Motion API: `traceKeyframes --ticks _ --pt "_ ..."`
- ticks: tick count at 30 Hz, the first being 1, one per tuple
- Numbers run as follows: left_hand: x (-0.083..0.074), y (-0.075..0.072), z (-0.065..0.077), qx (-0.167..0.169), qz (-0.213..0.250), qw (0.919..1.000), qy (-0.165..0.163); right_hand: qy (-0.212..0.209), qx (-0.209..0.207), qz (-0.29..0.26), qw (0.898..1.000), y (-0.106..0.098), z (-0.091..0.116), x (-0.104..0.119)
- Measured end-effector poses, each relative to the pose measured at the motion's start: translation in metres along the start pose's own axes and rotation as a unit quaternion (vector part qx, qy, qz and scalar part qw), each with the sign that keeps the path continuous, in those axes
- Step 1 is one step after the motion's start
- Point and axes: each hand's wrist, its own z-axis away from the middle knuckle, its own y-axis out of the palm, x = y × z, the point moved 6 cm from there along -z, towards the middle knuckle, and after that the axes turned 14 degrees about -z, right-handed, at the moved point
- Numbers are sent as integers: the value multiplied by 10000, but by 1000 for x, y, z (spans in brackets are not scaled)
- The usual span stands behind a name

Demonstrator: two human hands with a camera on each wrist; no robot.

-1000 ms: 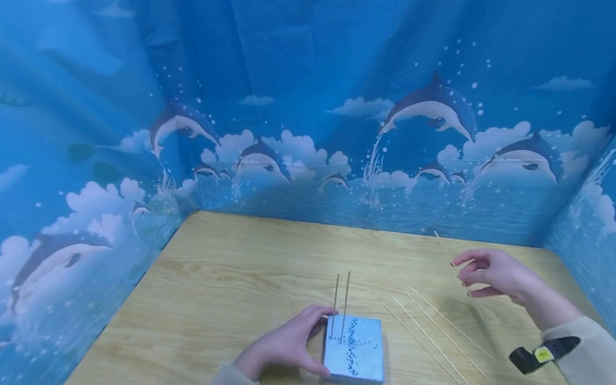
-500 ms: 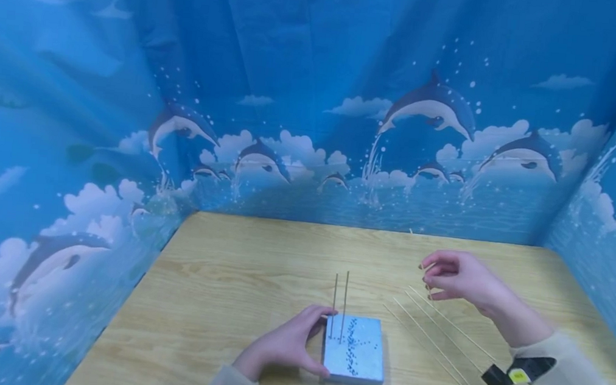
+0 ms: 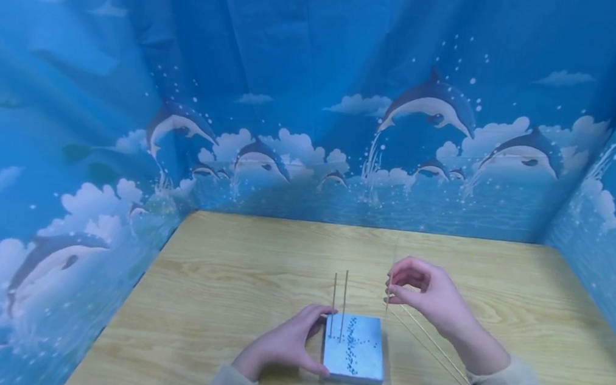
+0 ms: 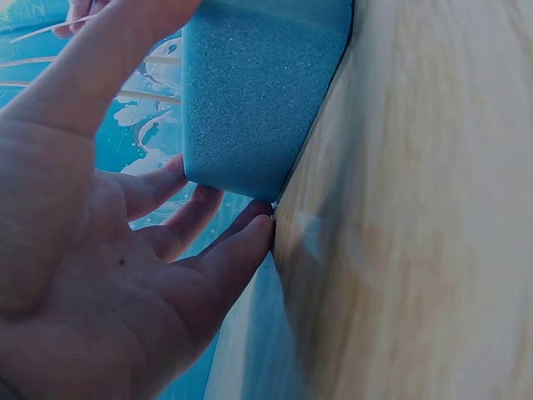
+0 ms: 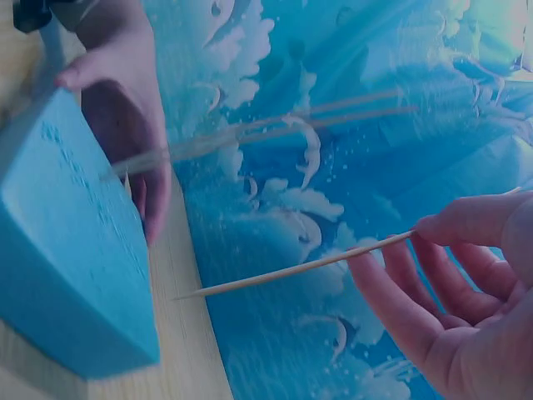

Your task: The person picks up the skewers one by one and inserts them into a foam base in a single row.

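Observation:
A light blue foam block (image 3: 367, 363) with many small holes in its top lies flat on the table. Two thin skewers (image 3: 345, 300) stand upright in its left part. My left hand (image 3: 289, 341) holds the block from the left, thumb at the near corner and fingers at the far one; the left wrist view has the fingertips against the foam (image 4: 258, 100). To the right of the block and above the table, my right hand (image 3: 431, 292) pinches a bamboo skewer (image 5: 283, 272). Its pointed end hangs free of the foam, directed downward.
Several loose skewers (image 3: 427, 336) lie slanting on the wooden table (image 3: 247, 260) right of the block, partly behind the right hand and forearm. A blue curtain (image 3: 305, 94) printed with dolphins surrounds the table's back and sides.
My right hand has come left and slightly down toward the block, carrying the skewer, which has swung from slanted to nearly upright. The left hand and the block have stayed in place.

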Motion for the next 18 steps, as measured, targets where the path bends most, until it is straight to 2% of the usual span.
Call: traceKeyframes --ticks 8,18 --pt "-1 0 0 1 -119 9999 -23 -200 -122 -344 9991 22 3 -2" --pt "0 -1 0 -61 -77 9999 51 -488 37 -134 9987 45 4 -11"
